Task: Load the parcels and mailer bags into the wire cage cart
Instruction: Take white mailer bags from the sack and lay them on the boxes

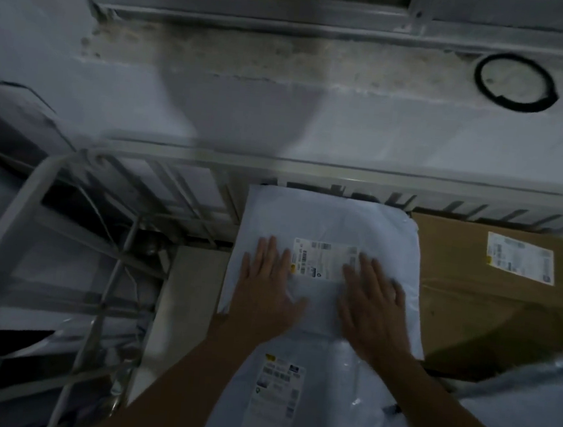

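Gloss on the nearer mailer bag (307, 403) worries me: the upper mailer bag (327, 217) lies across its far end, on slick plastic. My left hand (267, 287) and right hand (371, 296) rest flat on that upper bag, fingers straight and spread, clamping nothing, either side of its label (323, 259). Pressed unevenly, I judge it could slide off leftward, away from the cardboard box (490, 306) just beside it. Its far edge meets the cart rail (344, 174).

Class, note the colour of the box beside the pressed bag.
The box is brown; best in the head view.
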`<state>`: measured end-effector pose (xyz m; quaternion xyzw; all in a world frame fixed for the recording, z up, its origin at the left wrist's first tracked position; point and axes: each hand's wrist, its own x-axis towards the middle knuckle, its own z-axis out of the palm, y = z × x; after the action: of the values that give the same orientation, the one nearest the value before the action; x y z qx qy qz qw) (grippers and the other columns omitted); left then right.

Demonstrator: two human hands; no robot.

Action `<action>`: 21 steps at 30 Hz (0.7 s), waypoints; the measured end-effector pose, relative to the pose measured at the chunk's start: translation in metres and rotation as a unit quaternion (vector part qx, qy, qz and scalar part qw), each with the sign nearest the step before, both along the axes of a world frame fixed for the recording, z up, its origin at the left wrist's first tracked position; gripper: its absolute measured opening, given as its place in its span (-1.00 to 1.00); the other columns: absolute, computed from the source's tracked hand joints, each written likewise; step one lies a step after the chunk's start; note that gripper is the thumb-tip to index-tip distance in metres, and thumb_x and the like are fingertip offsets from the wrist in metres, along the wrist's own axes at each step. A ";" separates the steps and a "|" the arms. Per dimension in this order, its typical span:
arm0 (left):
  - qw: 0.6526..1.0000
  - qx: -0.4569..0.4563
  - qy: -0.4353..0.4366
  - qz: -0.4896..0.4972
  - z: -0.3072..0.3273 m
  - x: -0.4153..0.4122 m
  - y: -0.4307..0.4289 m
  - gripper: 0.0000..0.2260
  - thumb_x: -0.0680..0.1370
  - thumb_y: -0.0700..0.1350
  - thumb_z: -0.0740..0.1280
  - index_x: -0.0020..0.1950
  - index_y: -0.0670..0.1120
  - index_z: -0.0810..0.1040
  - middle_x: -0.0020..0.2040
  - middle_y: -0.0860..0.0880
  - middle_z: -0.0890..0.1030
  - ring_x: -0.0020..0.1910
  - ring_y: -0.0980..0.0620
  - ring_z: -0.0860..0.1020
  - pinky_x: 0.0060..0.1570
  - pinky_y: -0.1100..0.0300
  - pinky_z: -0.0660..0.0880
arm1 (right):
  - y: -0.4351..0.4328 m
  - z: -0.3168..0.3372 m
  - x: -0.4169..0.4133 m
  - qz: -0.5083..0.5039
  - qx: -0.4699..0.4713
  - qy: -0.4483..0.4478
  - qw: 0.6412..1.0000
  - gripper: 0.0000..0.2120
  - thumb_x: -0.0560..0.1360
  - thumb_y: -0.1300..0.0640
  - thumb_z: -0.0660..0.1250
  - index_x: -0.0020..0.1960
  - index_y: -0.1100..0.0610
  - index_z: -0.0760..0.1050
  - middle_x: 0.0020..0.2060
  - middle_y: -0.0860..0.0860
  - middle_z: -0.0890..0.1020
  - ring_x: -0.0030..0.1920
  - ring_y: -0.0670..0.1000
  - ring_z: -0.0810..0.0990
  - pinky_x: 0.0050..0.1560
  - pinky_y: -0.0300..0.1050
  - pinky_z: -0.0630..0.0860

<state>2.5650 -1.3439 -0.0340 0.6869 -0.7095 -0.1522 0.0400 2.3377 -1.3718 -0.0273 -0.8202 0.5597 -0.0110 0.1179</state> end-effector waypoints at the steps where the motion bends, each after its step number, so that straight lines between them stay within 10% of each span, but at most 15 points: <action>1: 0.999 -0.019 0.003 0.030 -0.006 -0.002 -0.001 -0.24 0.55 0.35 0.00 0.61 -0.11 0.16 0.62 -0.24 0.02 0.60 -0.25 -0.09 0.50 -0.33 -0.02 | -0.008 -0.004 0.002 -0.027 0.007 0.005 1.000 -0.41 0.62 -0.20 -0.03 0.57 0.02 0.22 0.60 0.12 0.13 0.59 0.16 0.07 0.46 0.34 0.14; 21: 0.991 -0.052 -0.092 0.086 -0.055 -0.005 0.006 -0.36 0.57 0.27 0.09 0.58 -0.01 0.29 0.61 -0.17 0.13 0.59 -0.26 0.03 0.45 -0.31 0.09 | -0.011 -0.058 -0.002 -0.072 -0.020 0.048 0.996 -0.39 0.60 -0.26 -0.07 0.62 -0.12 0.05 0.63 0.03 -0.02 0.62 0.11 -0.06 0.53 0.33 0.01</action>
<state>2.5596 -1.3376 -0.0892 0.7534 -0.6555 -0.0475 0.0230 2.3354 -1.3832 -0.0856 -0.7798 0.6217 0.0089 0.0730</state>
